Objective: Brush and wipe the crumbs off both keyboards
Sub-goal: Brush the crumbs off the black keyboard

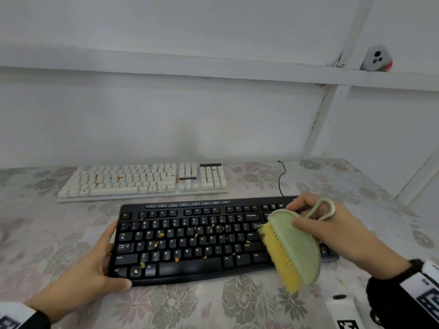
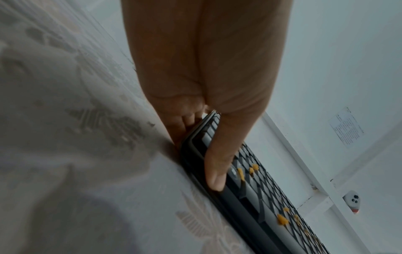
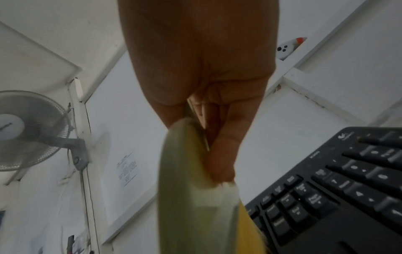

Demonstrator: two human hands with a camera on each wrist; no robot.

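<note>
My left hand (image 1: 88,269) grips the left end of the black keyboard (image 1: 190,236), thumb on its front edge, fingers round the side. Orange crumbs (image 1: 161,235) dot its keys and the white keyboard (image 1: 142,179) behind. My right hand (image 1: 332,229) clasps the green brush (image 1: 297,248), yellow bristles on the black keyboard's right keys.

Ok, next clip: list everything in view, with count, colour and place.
black keyboard: 1, black, near, orange crumbs on keys
white keyboard: 1, cream, behind the black one, crumbs on keys
brush: 1, green back, yellow bristles, over black keyboard's right end
tablecloth: 1, pale floral, under both keyboards
cable: 1, black, behind black keyboard
fan: 1, white, on wall
left hand: grips black keyboard's left edge
right hand: holds brush
</note>
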